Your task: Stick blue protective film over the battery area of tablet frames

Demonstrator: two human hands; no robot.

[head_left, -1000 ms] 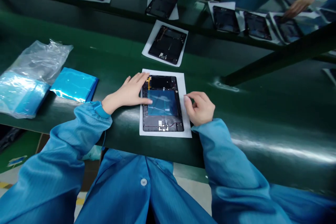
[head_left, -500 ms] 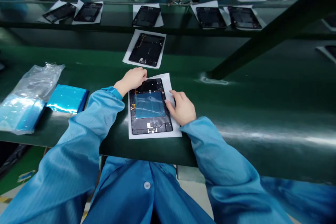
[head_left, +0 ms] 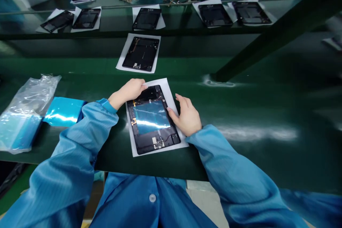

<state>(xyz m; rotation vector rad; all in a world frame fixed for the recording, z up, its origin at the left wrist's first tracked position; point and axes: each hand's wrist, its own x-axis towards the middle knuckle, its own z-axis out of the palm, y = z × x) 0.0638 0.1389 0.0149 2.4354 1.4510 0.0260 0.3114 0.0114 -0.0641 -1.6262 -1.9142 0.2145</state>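
You're likely positioning the tablet (head_left: 145,141), left hand (head_left: 130,91) closed on its top corner, right hand (head_left: 188,117) wide at its edge; shifting it calls for both

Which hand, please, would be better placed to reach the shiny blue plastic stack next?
Probably the left hand: it is nearer the stack, while the right hand is at the right edge of the black rectangular tablet housing.
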